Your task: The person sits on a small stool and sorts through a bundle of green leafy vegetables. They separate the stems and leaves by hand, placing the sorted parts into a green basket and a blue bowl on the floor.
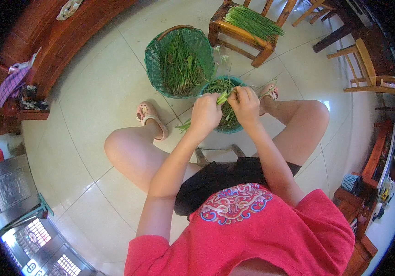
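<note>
Above a round green tub (231, 130) between my knees, both hands work on a small bunch of green chive stalks (223, 98). My left hand (207, 112) is closed around the bunch, and its other ends stick out below the fist. With bent fingers, my right hand (245, 106) pinches at the upper ends of the bunch; the exact piece between the fingertips is too small to make out. Loose, tangled green trimmings (220, 86) lie in the tub, partly hidden by my hands.
A green woven basket (153, 69) full of green stalks (181, 64) stands beyond the tub. On a wooden chair (234, 34) to its right lies a neat bundle of long stalks (255, 22). Another wooden chair (367, 64) stands far right. Brown wooden furniture (75, 46) lines the left.
</note>
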Action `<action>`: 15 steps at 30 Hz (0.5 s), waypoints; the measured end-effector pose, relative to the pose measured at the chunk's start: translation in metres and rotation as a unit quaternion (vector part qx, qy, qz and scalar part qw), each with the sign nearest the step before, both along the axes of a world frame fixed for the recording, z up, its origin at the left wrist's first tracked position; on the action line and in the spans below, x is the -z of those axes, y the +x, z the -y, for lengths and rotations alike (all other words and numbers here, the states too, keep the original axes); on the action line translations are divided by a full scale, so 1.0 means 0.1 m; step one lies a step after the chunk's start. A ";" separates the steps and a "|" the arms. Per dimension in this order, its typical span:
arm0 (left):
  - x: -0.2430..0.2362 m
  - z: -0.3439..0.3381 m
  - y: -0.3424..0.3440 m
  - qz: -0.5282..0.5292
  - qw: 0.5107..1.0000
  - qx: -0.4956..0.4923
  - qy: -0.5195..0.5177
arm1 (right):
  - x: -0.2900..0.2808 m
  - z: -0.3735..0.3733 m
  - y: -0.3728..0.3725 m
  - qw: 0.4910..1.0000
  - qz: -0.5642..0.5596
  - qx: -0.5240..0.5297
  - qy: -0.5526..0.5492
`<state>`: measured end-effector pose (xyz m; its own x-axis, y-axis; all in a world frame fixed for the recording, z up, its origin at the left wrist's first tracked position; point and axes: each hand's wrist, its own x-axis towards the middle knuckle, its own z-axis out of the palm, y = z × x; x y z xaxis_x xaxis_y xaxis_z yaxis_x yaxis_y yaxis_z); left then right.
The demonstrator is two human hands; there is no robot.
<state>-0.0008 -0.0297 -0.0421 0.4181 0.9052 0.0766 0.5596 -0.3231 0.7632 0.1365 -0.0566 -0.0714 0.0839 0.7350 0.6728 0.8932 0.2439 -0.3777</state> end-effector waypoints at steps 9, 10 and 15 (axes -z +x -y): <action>-0.01 0.03 -0.21 -0.101 0.993 -0.049 -0.025 | 0.35 -0.29 0.72 0.908 -0.313 0.232 -0.155; 0.04 -0.01 -0.35 -0.037 0.996 -0.054 -0.060 | 0.20 -0.27 0.93 0.889 -0.352 0.229 -0.183; -0.33 -0.12 -0.38 0.352 0.861 -0.049 -0.363 | -0.02 -0.11 0.89 0.940 -0.139 -0.089 -0.299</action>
<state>-0.0383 -0.0177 -0.0086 0.4183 0.8499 -0.3204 -0.1275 0.4042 0.9057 0.2259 -0.0455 -0.0698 0.0351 0.9939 0.1048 0.7049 0.0497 -0.7075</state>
